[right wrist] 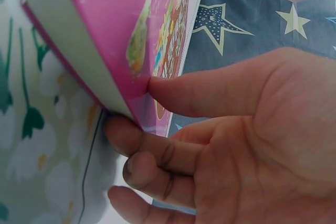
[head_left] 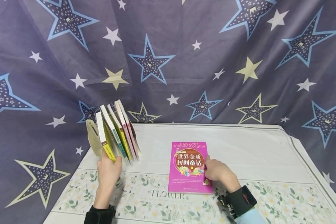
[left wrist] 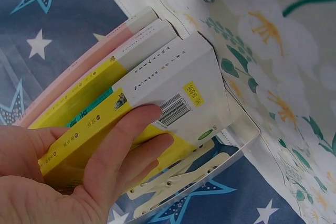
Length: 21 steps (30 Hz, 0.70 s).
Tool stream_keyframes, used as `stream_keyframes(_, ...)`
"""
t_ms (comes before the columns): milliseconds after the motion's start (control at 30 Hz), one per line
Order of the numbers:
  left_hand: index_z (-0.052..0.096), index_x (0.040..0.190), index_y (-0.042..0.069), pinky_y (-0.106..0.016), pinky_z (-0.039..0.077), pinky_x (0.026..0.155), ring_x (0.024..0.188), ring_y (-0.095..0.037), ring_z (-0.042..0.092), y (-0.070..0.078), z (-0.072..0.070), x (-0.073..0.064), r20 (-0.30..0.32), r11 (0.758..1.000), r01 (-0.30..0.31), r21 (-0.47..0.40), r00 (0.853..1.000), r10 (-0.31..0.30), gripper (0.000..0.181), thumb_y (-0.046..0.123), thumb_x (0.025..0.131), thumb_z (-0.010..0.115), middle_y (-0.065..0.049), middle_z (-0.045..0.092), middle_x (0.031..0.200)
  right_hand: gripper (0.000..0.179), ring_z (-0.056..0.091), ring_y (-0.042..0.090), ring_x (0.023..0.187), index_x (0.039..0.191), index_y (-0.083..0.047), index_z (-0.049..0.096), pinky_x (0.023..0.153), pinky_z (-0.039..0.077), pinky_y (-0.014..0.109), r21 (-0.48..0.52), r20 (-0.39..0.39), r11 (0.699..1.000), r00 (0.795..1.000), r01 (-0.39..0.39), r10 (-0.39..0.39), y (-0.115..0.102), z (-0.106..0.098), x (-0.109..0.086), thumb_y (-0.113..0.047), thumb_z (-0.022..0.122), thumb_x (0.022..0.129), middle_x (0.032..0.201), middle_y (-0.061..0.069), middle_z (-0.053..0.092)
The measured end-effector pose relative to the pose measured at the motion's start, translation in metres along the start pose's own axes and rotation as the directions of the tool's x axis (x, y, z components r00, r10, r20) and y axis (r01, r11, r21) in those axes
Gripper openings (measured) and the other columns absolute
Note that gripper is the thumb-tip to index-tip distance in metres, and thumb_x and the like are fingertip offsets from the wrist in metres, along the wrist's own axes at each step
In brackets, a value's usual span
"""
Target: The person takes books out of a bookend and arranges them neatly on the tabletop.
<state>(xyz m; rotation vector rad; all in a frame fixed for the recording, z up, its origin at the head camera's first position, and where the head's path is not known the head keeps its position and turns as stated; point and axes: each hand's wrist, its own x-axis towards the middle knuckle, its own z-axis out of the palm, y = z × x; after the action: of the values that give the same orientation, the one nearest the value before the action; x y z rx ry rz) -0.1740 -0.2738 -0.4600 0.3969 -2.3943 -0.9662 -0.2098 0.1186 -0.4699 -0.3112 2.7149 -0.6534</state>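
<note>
My left hand [head_left: 109,169] grips a yellow-spined book [head_left: 108,150] at the left end of a row of upright books. In the left wrist view, its fingers lie over the white and yellow cover [left wrist: 189,72], by the barcode. Beside it lean a teal-spined book [head_left: 121,145], another yellow-spined book [head_left: 125,142] and pink-spined books [head_left: 131,140]. They stand in a cream folding bookend [head_left: 92,137]. My right hand [head_left: 221,171] pinches the right edge of a magenta storybook [head_left: 184,183] lying face up, thumb [right wrist: 184,93] on the cover and forefinger under the edge.
The table is covered by a white cloth [head_left: 240,149] with a floral band [head_left: 291,199] along its near part. A dark blue curtain with stars [head_left: 179,28] hangs behind the table. Crossed slats [left wrist: 194,174] of the bookend show below the left hand's book.
</note>
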Motion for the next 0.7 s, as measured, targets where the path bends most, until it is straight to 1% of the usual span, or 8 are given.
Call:
stream_keyframes(133, 0.038, 0.156, -0.005, -0.041, 0.042, 0.043, 0.057, -0.033, 0.060, 0.001, 0.000, -0.003, -0.009, 1.000, 0.000, -0.011, 1.000, 0.000, 0.068, -0.001, 0.092, 0.060, -0.042, 0.066, 0.100, 0.075, 0.056, 0.023, 0.068, 0.154, 0.021, 0.028, 0.068, 0.046, 0.039, 0.001, -0.003, 1.000, 1.000, 0.004, -0.004, 0.000, -0.001, 0.000, -0.008, 0.066, 0.097, 0.088, 0.014, 0.063)
stream_keyframes(233, 0.037, 0.157, -0.004, -0.041, 0.041, 0.043, 0.057, -0.033, 0.060, 0.003, 0.000, -0.005, -0.016, 1.000, -0.001, -0.005, 1.000, 0.001, 0.069, 0.000, 0.092, 0.061, -0.041, 0.067, 0.098, 0.076, 0.056, 0.023, 0.068, 0.154, 0.021, 0.028, 0.068, 0.046, 0.038, 0.003, -0.005, 1.000, 1.000, 0.002, -0.002, 0.000, -0.001, 0.000, -0.008, 0.067, 0.096, 0.088, 0.013, 0.063)
stream_keyframes(267, 0.036, 0.157, -0.004, -0.041, 0.041, 0.043, 0.057, -0.033, 0.059, 0.003, 0.000, -0.005, -0.017, 1.000, -0.002, -0.002, 1.000, 0.002, 0.069, 0.000, 0.093, 0.061, -0.039, 0.067, 0.093, 0.076, 0.056, 0.023, 0.067, 0.154, 0.021, 0.028, 0.068, 0.046, 0.038, 0.004, -0.005, 1.000, 1.000, 0.000, 0.000, 0.000, -0.001, 0.000, -0.008, 0.067, 0.096, 0.088, 0.013, 0.063)
stream_keyframes(367, 0.032, 0.160, -0.004, -0.039, 0.037, 0.041, 0.050, -0.028, 0.055, 0.005, 0.000, -0.007, -0.014, 1.000, -0.003, -0.002, 1.000, 0.003, 0.073, 0.001, 0.093, 0.061, -0.029, 0.064, 0.077, 0.077, 0.056, 0.023, 0.067, 0.154, 0.020, 0.028, 0.065, 0.045, 0.037, 0.014, -0.002, 1.000, 1.000, -0.006, 0.006, -0.001, -0.001, 0.000, -0.007, 0.068, 0.095, 0.088, 0.013, 0.064)
stream_keyframes(467, 0.027, 0.163, -0.003, -0.038, 0.035, 0.038, 0.044, -0.024, 0.048, 0.006, -0.001, -0.008, -0.008, 1.000, 0.006, 0.000, 1.000, -0.006, 0.077, 0.001, 0.094, 0.061, -0.016, 0.056, 0.064, 0.077, 0.056, 0.023, 0.064, 0.155, 0.020, 0.027, 0.061, 0.042, 0.035, 0.026, 0.001, 1.000, 1.000, -0.007, 0.007, -0.002, 0.000, -0.001, -0.007, 0.069, 0.095, 0.084, 0.011, 0.062)
stream_keyframes(533, 0.024, 0.164, -0.002, -0.037, 0.034, 0.037, 0.041, -0.022, 0.044, 0.007, -0.001, -0.009, -0.007, 1.000, 0.014, 0.001, 1.000, -0.014, 0.079, 0.001, 0.094, 0.060, -0.010, 0.052, 0.060, 0.078, 0.055, 0.023, 0.063, 0.155, 0.020, 0.027, 0.060, 0.041, 0.034, 0.031, 0.000, 0.999, 1.000, -0.007, 0.007, -0.002, -0.001, -0.001, -0.006, 0.068, 0.094, 0.083, 0.010, 0.061)
stream_keyframes(633, 0.022, 0.165, -0.001, -0.035, 0.033, 0.036, 0.038, -0.020, 0.041, 0.008, -0.002, -0.011, -0.007, 1.000, 0.019, -0.001, 1.000, -0.019, 0.080, 0.001, 0.095, 0.059, -0.009, 0.050, 0.058, 0.078, 0.055, 0.023, 0.062, 0.155, 0.020, 0.027, 0.059, 0.041, 0.034, 0.036, 0.000, 0.999, 1.000, -0.007, 0.007, -0.002, 0.000, -0.002, -0.006, 0.068, 0.095, 0.082, 0.009, 0.061)
stream_keyframes(700, 0.022, 0.165, -0.001, -0.035, 0.033, 0.036, 0.039, -0.020, 0.043, 0.009, -0.002, -0.011, -0.014, 1.000, 0.017, -0.004, 1.000, -0.017, 0.080, 0.000, 0.095, 0.059, -0.013, 0.054, 0.062, 0.078, 0.055, 0.022, 0.062, 0.155, 0.020, 0.027, 0.059, 0.040, 0.033, 0.043, -0.001, 0.999, 1.000, -0.005, 0.005, -0.002, -0.001, -0.002, -0.006, 0.069, 0.095, 0.082, 0.009, 0.061)
